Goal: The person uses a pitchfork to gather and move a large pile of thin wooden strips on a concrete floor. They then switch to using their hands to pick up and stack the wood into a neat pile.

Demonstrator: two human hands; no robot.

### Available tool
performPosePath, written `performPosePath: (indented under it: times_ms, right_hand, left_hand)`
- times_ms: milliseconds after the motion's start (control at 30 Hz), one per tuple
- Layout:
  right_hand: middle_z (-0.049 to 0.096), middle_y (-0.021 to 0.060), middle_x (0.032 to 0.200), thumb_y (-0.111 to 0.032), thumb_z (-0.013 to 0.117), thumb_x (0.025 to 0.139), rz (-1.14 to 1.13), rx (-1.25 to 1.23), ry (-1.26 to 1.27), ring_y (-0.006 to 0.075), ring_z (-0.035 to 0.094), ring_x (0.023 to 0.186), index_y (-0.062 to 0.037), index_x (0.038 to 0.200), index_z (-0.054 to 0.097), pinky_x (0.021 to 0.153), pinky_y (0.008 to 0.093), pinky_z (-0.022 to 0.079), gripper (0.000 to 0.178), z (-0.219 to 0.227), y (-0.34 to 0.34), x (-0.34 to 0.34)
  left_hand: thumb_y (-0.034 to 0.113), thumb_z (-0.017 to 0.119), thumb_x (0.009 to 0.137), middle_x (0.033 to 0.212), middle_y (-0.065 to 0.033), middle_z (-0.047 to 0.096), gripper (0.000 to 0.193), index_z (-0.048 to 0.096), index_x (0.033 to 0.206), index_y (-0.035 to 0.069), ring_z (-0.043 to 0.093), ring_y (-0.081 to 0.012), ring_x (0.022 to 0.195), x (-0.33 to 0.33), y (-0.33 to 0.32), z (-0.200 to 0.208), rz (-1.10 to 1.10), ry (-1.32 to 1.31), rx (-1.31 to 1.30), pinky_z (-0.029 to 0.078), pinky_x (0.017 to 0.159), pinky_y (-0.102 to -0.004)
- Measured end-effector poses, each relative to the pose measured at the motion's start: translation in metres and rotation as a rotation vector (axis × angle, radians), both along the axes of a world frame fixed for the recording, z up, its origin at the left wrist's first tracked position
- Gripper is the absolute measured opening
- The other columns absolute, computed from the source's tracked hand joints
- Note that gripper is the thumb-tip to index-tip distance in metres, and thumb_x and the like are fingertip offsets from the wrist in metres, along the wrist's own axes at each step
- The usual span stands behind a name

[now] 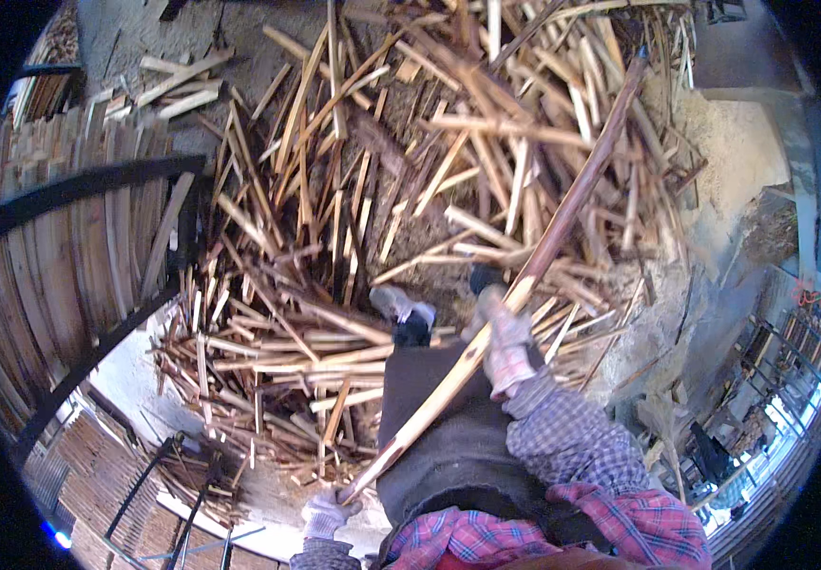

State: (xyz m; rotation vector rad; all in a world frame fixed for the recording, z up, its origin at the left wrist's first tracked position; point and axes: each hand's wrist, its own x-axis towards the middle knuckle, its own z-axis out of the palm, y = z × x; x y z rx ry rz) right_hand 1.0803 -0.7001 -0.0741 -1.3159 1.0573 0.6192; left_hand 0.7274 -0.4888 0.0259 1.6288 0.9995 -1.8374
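Observation:
A long wood offcut (563,223), pale on one side and dark with bark along its far part, slants across my front from lower left to upper right. Its near end is gripped by my left hand (325,516), in a light work glove. My right hand (507,351), gloved too, is closed round the strip near its middle, in front of my dark apron (429,475). The far end reaches over a big heap of loose wood strips (515,180). More strips (277,351) lie round my feet.
On the left, stacked boards (59,247) stand behind a dark metal frame (97,190). A few short pieces (187,85) lie apart at the far left. Sawdust (738,142) covers ground at the far right. Another rack of wood (772,351) is at the right edge.

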Motion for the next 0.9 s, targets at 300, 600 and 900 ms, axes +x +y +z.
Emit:
performPosePath:
  times_ms: [300,600,900]
  right_hand:
    - [0.05,0.0042,0.059,-0.022,0.066,0.073,-0.074,0.07,-0.083,0.0169,0.052,0.046,-0.0056,0.079,0.053,0.037,0.0345,0.046,0.021,-0.065,-0.082,0.125]
    - [0.053,0.0,0.065,-0.03,0.068,0.076,-0.067,0.123,-0.179,0.0132,0.051,0.051,-0.0086,0.081,0.056,0.049,0.0252,0.046,0.025,-0.099,-0.093,0.217]
    - [0.052,0.0019,0.06,-0.03,0.07,0.072,-0.09,0.019,-0.327,0.0142,0.051,0.047,-0.0087,0.075,0.055,0.042,0.026,0.041,0.026,-0.057,-0.08,0.098]
  left_hand:
    - [0.054,0.071,0.061,0.099,-0.0126,0.063,0.065,0.059,0.11,0.014,0.06,-0.0262,0.094,0.114,-0.035,-0.015,-0.172,0.15,0.04,0.046,0.082,-0.0353]
    - [0.054,0.064,0.069,0.094,-0.0142,0.065,0.058,0.058,0.112,0.016,0.062,-0.0292,0.09,0.209,-0.065,-0.046,-0.268,-0.107,0.086,0.048,0.078,-0.0393]
    - [0.055,0.062,0.07,0.091,-0.0138,0.065,0.052,0.057,0.108,0.019,0.063,-0.0298,0.085,0.059,-0.025,-0.034,-0.258,-0.302,0.011,0.049,0.073,-0.0413]
